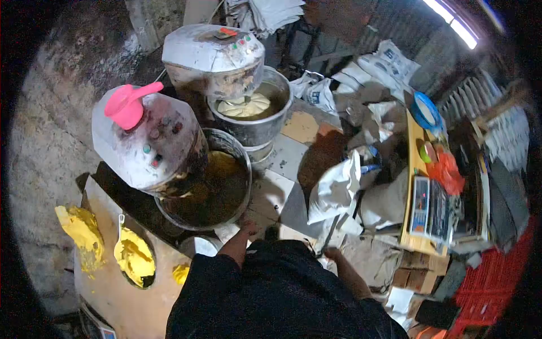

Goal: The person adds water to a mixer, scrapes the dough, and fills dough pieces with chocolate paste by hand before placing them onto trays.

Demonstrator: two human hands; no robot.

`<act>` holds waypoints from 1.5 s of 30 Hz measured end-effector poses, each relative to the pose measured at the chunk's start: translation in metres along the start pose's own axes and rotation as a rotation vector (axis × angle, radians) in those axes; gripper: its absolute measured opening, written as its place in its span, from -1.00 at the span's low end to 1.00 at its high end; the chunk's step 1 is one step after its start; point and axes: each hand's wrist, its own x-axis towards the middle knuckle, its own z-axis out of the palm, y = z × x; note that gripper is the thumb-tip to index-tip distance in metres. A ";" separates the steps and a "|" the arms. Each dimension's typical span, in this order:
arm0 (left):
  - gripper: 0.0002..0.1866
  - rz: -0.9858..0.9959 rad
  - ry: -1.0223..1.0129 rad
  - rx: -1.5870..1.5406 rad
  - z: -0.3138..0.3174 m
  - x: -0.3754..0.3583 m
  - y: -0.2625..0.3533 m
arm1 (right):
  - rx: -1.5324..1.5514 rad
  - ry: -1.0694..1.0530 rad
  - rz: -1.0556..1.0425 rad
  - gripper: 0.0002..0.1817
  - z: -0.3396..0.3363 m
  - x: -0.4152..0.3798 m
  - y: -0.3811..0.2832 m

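Note:
My left hand (248, 227) hangs low beside the rim of the nearer metal mixing bowl (246, 195); its fingers are too small and dim to make out. My right hand (332, 254) is lower right, near a white sack (337, 189), and its fingers are unclear too. Over the nearer bowl stands a mixer head (147, 138) with a pink jug (127, 108) on top. Behind it, a second mixer (214, 62) stands over a bowl holding pale cream dough (245, 105). Yellow fat lies on a board (121, 305) at left, some in an oval dish (134, 257) with a scoop.
A yellow-topped table (413, 164) at right holds a digital scale (420, 206), a red plastic bag (446, 169) and a blue basin (426, 112). White sacks (389, 62) are piled at the back. Red crates (488, 288) stand at lower right.

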 end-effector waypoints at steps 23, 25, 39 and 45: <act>-0.45 -0.816 0.617 -0.937 -0.107 0.053 0.066 | 0.278 0.350 -0.703 -0.77 -0.531 0.811 -0.377; -0.54 -0.907 0.821 -0.961 -0.090 0.040 0.076 | 0.095 0.534 -0.911 -0.86 -0.569 0.858 -0.465; -0.67 -0.966 1.083 -1.743 -0.051 -0.002 0.109 | -0.894 -0.043 -1.600 -0.57 -0.608 1.068 -0.606; -0.67 -1.299 1.086 -2.024 -0.067 0.073 0.198 | -0.054 -0.372 -1.524 -0.43 -0.602 1.092 -0.620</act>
